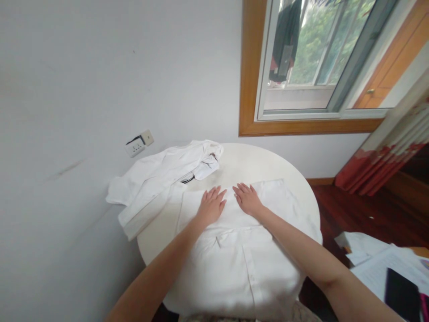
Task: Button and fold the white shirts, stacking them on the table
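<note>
A white buttoned garment [231, 259], which looks like a shirt, is spread over the near half of a round white table [261, 161], its lower part hanging over the near edge. My left hand [212, 205] lies flat on the upper part of the cloth, fingers stretched out. To its right, my right hand [247, 199] rests flat on the same cloth with its fingers extended. Neither hand grips anything. A second white garment [164, 172] lies loosely heaped at the table's far left, partly over the edge.
A wall with a socket [136, 146] stands behind the table at the left. A wood-framed window [253, 127] is beyond it. Papers [378, 264] and a dark flat object [402, 290] lie at the lower right. A red and cream curtain [385, 156] hangs at the right.
</note>
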Motion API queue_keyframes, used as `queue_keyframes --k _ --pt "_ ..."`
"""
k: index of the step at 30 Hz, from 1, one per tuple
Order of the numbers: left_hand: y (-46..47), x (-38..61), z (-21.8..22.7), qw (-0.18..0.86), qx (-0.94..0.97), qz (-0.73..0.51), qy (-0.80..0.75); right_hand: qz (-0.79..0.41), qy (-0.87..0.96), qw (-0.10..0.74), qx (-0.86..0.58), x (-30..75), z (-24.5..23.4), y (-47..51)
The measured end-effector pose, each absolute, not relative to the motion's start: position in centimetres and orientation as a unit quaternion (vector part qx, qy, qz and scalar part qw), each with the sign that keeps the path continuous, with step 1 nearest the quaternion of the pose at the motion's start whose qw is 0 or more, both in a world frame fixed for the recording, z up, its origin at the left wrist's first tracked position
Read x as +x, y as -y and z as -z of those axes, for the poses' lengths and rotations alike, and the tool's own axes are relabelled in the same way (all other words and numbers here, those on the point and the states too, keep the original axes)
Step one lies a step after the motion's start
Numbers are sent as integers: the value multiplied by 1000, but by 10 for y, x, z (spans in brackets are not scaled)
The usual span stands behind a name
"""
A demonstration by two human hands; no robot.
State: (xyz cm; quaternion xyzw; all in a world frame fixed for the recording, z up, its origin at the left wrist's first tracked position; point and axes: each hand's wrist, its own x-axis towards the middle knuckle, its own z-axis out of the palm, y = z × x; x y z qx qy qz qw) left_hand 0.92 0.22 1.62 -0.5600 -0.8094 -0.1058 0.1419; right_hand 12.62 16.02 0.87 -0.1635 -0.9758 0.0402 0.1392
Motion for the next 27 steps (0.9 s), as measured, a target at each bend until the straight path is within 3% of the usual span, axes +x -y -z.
queue_keyframes --k 4,11,18,27 --pt "14 -10 6 111 -540 90 830 -62 982 94 -150 136 5 -188" --pt "31 -24 5 128 -499 92 852 -19 970 96 -223 182 11 -253" --pt "40 -40 -6 171 -471 89 861 18 957 146 -252 204 12 -270" --pt "37 -58 -37 196 -434 -16 879 90 948 178 -249 204 -8 -282"
